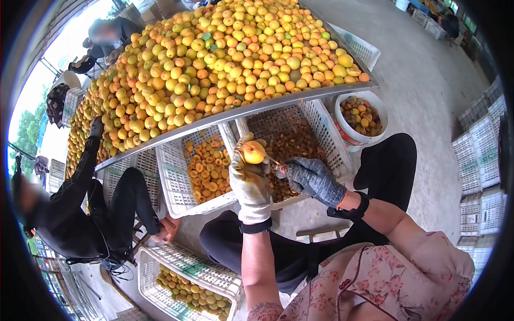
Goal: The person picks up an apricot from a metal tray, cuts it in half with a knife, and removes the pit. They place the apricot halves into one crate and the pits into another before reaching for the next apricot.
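My left hand point(249, 184), in a pale stained glove, is closed around a yellow-orange apricot point(253, 152) above the crates. In a grey knitted glove, my right hand point(311, 179) grips a thin metal tool point(272, 160), its slim end pointing at the apricot's side. The tool's exact kind does not show, as the fingers cover most of it. Below my left hand stands a white crate point(172, 184) holding apricot halves point(208, 176). Under both hands, another white crate point(320, 124) contains brown apricot pits point(292, 134).
A metal-edged table point(235, 112) bears a large heap of apricots point(214, 69). To the right stands a white bucket point(346, 128) of fruit. Another person point(69, 214) sits at left, one gloved hand at the heap. A crate of apricots point(187, 267) rests on the floor; stacked crates point(476, 160) line the right.
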Available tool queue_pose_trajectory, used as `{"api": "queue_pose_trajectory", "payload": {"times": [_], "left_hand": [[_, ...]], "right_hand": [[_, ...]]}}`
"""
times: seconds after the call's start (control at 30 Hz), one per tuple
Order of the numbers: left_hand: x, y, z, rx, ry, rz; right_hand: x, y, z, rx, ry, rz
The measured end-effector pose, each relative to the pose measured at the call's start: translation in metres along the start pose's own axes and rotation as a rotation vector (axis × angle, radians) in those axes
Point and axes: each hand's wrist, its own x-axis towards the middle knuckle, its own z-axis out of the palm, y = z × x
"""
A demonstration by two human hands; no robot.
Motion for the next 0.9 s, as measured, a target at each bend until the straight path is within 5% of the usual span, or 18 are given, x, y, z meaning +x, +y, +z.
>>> {"api": "queue_pose_trajectory", "payload": {"times": [0.53, 0.8, 0.9], "left_hand": [[0.006, -0.009, -0.013, -0.056, 0.023, -0.085], [0.014, -0.009, -0.023, 0.221, -0.045, -0.018], [0.013, -0.037, -0.016, -0.216, 0.022, -0.036]], "right_hand": [[0.024, 0.016, 0.013, 0.244, 0.062, 0.131], [0.032, -0.002, 0.004, -0.069, -0.005, 0.045], [0.036, 0.030, 0.007, -0.144, 0.037, -0.129]]}}
